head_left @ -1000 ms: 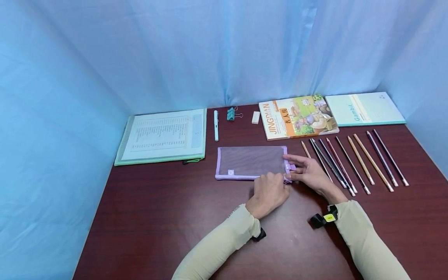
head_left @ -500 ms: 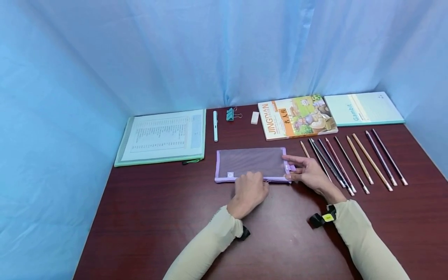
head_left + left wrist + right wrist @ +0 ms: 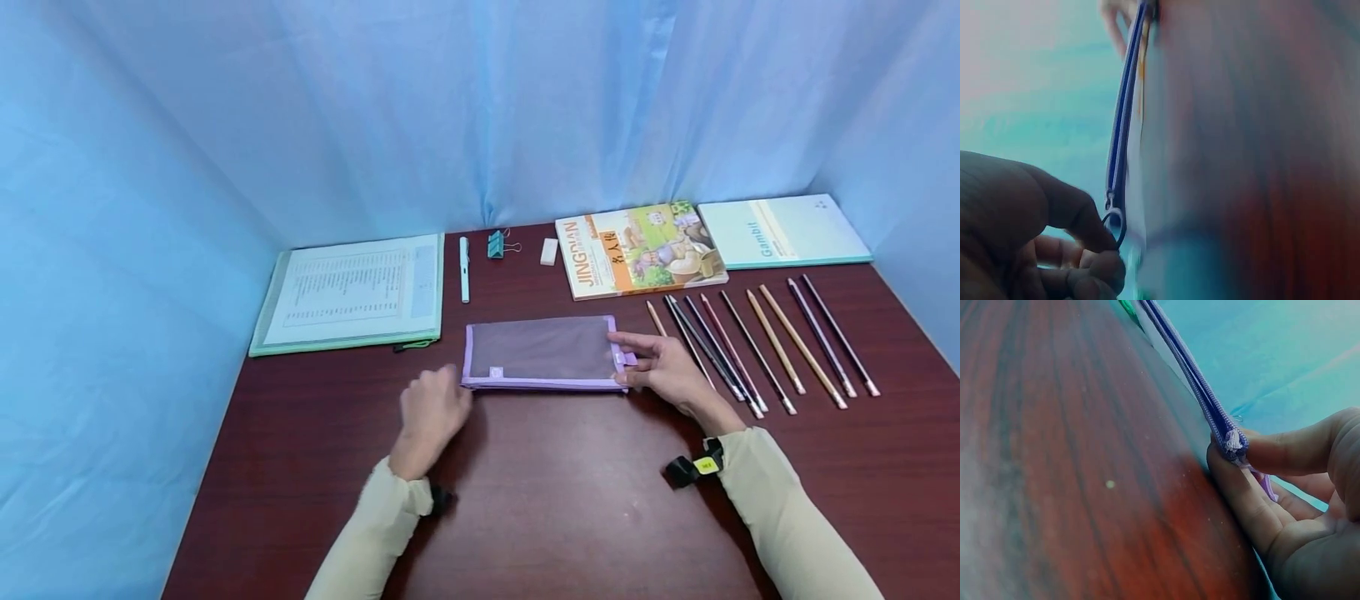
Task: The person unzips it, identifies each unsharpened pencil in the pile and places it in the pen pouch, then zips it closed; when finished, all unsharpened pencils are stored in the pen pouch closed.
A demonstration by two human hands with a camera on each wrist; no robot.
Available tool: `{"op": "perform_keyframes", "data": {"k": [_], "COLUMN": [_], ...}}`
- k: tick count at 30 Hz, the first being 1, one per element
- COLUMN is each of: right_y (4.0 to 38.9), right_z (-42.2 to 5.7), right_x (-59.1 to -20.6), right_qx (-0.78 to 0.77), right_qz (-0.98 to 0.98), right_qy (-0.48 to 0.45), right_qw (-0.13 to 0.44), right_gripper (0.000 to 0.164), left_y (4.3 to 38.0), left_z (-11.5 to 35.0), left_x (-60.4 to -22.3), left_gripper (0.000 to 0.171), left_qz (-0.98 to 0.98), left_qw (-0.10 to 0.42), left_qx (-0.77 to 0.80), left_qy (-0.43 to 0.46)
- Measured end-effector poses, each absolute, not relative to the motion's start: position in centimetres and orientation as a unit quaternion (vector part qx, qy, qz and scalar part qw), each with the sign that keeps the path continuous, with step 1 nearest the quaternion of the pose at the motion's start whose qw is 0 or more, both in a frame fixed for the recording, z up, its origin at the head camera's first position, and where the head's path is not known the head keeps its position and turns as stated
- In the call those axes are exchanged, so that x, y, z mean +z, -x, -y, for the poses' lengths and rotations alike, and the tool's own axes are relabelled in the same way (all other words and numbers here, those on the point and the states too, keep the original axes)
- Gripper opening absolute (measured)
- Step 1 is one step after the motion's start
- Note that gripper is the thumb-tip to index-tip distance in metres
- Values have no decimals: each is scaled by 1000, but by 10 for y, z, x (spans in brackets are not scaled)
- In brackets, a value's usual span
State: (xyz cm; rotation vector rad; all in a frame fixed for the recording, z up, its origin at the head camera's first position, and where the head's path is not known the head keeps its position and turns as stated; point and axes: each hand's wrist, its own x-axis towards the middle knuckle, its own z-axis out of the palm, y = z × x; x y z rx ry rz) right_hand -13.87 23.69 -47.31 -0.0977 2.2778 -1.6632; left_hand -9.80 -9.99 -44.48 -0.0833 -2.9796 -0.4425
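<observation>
A purple-edged mesh zip pouch point(image 3: 540, 350) lies flat in mid-table, its zipped edge towards me. My left hand point(image 3: 432, 412) is at the pouch's left front corner. In the left wrist view, thumb and finger pinch the ring of the zipper pull point(image 3: 1124, 231), and the zipper point(image 3: 1124, 119) stands parted along its length. At the other end my right hand point(image 3: 666, 377) pinches the pouch's right edge, thumb and fingers on either side of it. Two separated rows of zipper teeth point(image 3: 1200, 387) run away from those fingertips in the right wrist view.
Several pencils point(image 3: 765, 342) lie fanned beside my right hand. Behind the pouch are a pale blue pen point(image 3: 464, 271), a teal binder clip point(image 3: 496, 244), an eraser point(image 3: 549, 252) and a book point(image 3: 641, 250). A notebook point(image 3: 783, 232) lies back right, a document folder point(image 3: 348, 292) back left.
My left hand has slid leftward along the pouch's front edge from the right corner to the left one, drawing the zipper apart. The right hand has held its place.
</observation>
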Motion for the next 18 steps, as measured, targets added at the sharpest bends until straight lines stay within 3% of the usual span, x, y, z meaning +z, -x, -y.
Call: {"op": "perform_keyframes", "data": {"k": [4, 10, 18], "right_y": [139, 140, 141], "right_z": [-235, -233, -235], "right_x": [-472, -471, -474], "right_qx": [-580, -575, -574], "right_qz": [-799, -801, -800], "right_qy": [31, 24, 23], "right_qw": [155, 167, 170], "right_gripper": [65, 65, 67], "left_y": [99, 98, 120], "left_z": [120, 113, 62], "left_x": [-444, -430, -422], "left_gripper": [27, 4, 43], "left_qz": [986, 990, 950], "left_qw": [37, 19, -12], "left_qx": [-160, -111, -33], "left_qy": [14, 89, 310]}}
